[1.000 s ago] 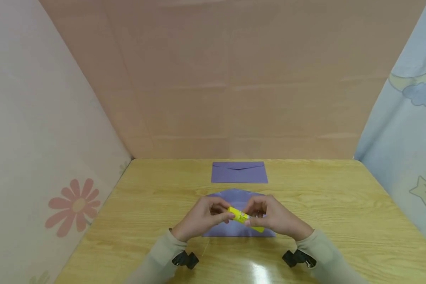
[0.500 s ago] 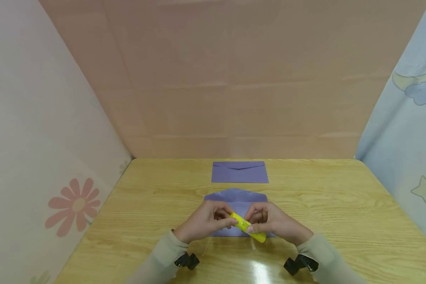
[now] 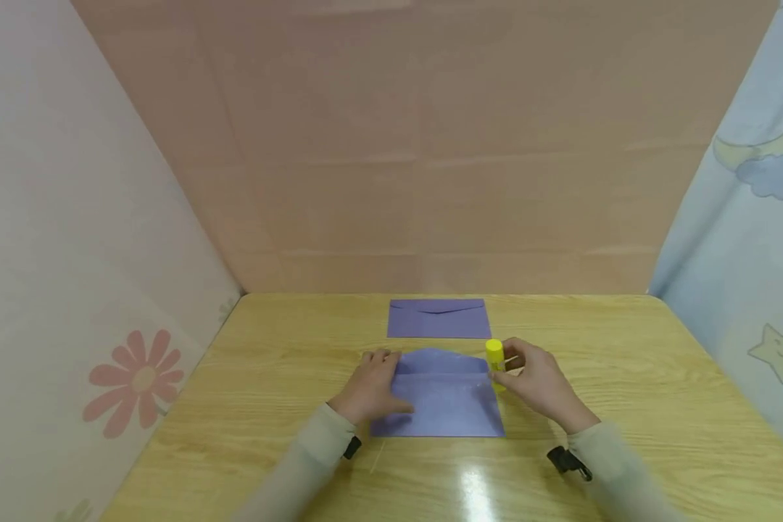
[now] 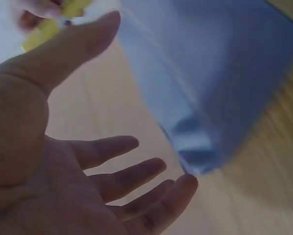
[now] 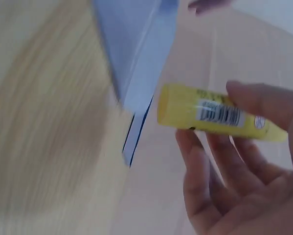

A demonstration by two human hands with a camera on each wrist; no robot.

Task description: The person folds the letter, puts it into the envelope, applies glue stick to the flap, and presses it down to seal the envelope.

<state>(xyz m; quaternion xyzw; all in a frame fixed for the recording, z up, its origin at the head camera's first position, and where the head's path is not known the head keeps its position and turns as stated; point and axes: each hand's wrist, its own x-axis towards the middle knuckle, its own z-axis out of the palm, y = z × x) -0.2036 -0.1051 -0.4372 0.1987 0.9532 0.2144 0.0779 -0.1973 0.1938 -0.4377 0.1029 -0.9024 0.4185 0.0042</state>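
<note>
A yellow glue stick (image 3: 495,354) stands nearly upright in my right hand (image 3: 540,378), pinched between thumb and fingers; its barcode label faces the right wrist view. It is at the right edge of a light purple envelope (image 3: 444,406) whose flap is open and points away from me. My left hand (image 3: 370,388) is spread over the envelope's left side, holding nothing. In the left wrist view its fingers (image 4: 151,205) are apart, with one fingertip by the envelope's corner; whether it touches is hard to tell.
Behind lies a second, darker purple envelope (image 3: 439,319) with its flap folded down. All of this is on a wood-grain table (image 3: 287,341). A plain backdrop (image 3: 431,181) rises at the far edge, with printed cloth at both sides.
My left hand has let go of the glue stick and moved left onto the envelope's side. My right hand has carried the stick right and away from me, turning it from slanted to nearly upright.
</note>
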